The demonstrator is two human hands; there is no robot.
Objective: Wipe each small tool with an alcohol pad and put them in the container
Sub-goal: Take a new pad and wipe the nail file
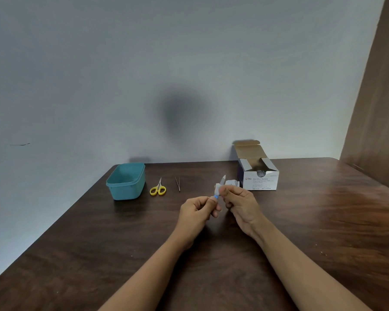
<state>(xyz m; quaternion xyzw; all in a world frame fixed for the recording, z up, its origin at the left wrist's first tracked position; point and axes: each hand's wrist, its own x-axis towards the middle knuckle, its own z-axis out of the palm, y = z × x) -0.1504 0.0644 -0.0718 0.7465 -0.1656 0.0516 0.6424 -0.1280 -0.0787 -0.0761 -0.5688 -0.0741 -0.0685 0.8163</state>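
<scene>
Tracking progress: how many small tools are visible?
3: yellow scissors and tweezers on the table right of the teal container; a blue-handled tool in the left hand, the right hand holding a pad around it.

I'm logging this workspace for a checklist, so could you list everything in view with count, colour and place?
container: one, teal, open top, far left on the table
scissors: one, yellow handles, on the table right of the container
tweezers: one, dark metal, on the table right of the scissors
swab box: one, white and purple, lid open, far right on the table
wrapper: one, white, beside the swab box
small tool: one, blue handle, pale tip, held above the table
alcohol pad: one, white, round the small tool
table: one, dark brown wood
left hand: grips the small tool's handle end
right hand: pinches the alcohol pad
</scene>
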